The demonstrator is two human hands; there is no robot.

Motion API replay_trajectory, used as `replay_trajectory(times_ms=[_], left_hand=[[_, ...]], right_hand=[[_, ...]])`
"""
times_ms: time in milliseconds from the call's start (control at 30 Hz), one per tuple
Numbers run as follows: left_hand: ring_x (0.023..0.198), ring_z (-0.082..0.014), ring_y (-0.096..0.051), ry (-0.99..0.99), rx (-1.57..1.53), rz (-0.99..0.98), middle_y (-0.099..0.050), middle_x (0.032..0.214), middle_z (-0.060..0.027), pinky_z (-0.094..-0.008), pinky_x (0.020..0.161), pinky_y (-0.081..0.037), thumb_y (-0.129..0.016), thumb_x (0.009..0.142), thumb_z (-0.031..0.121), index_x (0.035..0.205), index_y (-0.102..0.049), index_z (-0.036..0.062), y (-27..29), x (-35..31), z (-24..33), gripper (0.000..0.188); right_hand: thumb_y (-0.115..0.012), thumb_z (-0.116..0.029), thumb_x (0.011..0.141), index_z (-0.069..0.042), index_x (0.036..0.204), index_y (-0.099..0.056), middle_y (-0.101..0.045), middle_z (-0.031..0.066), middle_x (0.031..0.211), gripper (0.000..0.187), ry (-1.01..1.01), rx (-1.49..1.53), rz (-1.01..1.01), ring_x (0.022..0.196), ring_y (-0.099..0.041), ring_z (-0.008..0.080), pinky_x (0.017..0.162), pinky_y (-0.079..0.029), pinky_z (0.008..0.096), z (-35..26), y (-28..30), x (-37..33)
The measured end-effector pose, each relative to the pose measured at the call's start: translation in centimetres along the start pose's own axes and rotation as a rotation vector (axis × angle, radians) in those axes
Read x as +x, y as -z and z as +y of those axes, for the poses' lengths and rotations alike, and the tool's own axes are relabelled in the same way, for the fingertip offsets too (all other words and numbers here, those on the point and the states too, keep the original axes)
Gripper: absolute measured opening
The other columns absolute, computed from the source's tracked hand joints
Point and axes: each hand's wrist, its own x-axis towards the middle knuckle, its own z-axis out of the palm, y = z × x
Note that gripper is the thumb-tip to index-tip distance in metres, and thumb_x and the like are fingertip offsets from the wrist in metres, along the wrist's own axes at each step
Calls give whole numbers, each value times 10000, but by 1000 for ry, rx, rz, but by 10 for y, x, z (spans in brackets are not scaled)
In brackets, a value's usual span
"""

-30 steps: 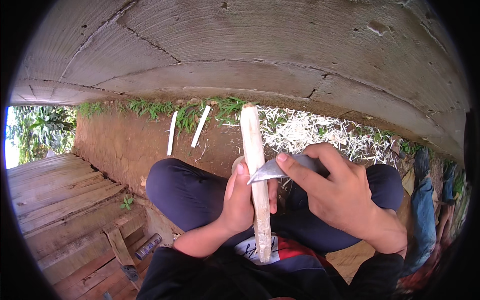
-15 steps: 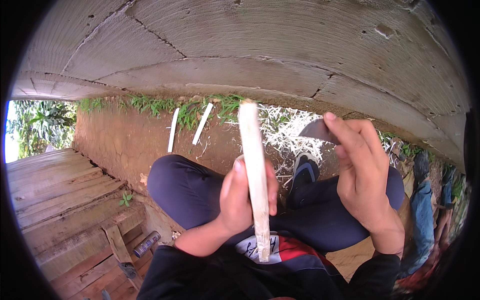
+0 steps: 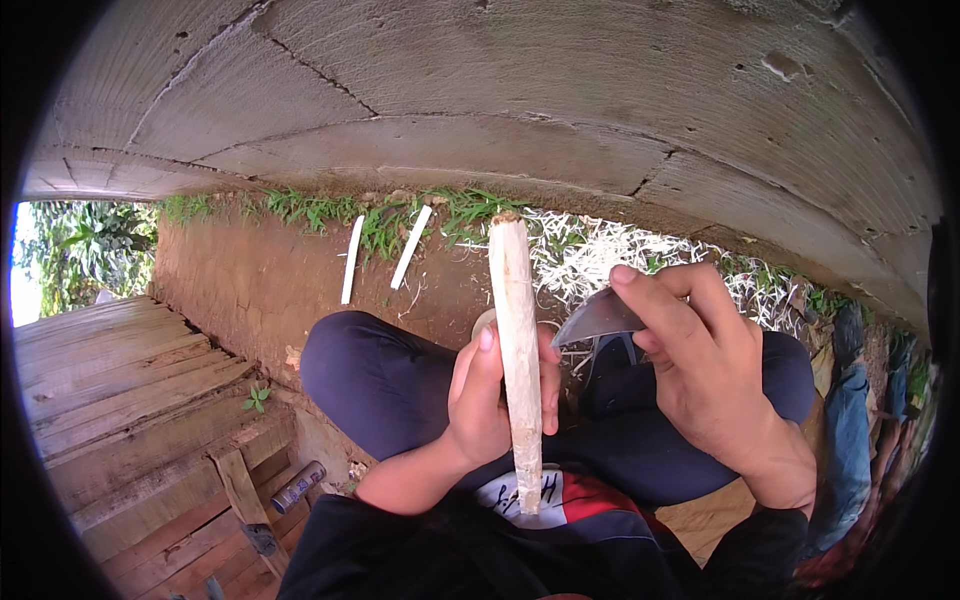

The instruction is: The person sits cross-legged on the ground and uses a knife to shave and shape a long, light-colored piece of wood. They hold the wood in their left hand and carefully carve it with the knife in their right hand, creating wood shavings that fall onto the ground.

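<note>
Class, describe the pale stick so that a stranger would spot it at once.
Below the grey wall, find the two dark-trousered knees. Between them, the left hand grips a long pale stick, its narrower end over the shirt. Unlike the two thin white strips lying on the ground, it is thick and held.

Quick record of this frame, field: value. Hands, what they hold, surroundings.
left hand: fingers around pale stick
stick direction: near end by the shirt, far end toward grey wall
right hand: holds dark metal blade
blade position: tip close to stick's right side; contact unclear
ground, left of stick: two white strips
ground, beyond right hand: scattered pale shavings
lower left: wooden planks, cylinder
</note>
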Motion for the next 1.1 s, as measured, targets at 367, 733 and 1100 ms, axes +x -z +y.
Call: replay_trajectory(times_ms=[367, 733, 1100], left_hand=[[444, -158, -488, 148, -100, -252, -498, 574, -97, -254, 450, -428, -175, 984, 553, 951, -486, -11, -2, 3, -1, 645], [415, -142, -422, 286, -400, -325, -423, 559, -51, -243, 419, -372, -94, 877, 756, 825, -445, 11, -9, 8, -3, 825], [402, -112, -437, 394, -567, -416, -439, 546, -30, -219, 391, -370, -161, 875, 763, 740, -411, 53, -8, 4, -7, 765]], right_hand=[[-697, -62, 774, -88, 1218, -598, -544, 69, 829, 456, 13, 25, 14, 551, -604, 197, 438, -493, 330, -2, -1, -1], [-627, -120, 761, -270, 1226, -627, -528, 55, 915, 489, 74, -74, -139, 562, -613, 156, 453, -521, 284, 0, 0, -11], [-637, 13, 720, -159, 1153, -655, -571, 78, 901, 467, 148, -4, -48, 610, -598, 160, 470, -502, 269, 0, 2, -12]])
